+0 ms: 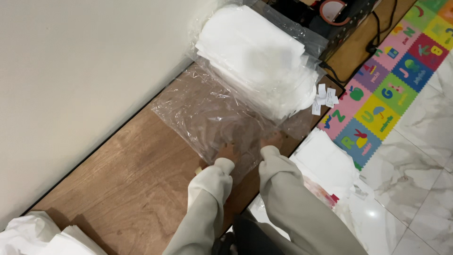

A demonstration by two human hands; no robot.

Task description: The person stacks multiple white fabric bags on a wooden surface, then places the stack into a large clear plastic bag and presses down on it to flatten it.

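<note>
Both hands, left [228, 152] and right [272, 140], press flat with fingers apart on a clear plastic bag [207, 113] spread on the wooden table [127, 174], apparently smoothing it, beside a bagged stack of white cloths [257, 56].

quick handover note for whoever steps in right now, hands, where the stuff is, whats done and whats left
Left hand and right hand: both pressed flat on the clear plastic bag, holding nothing.
The bag lies flat and looks empty on the wooden table.
Stack of white folded items sits in plastic at the bag's far end, by the wall.
More white sheets lie off the table's right edge.
Done: bag laid out. Left: nothing is in it yet.
</note>
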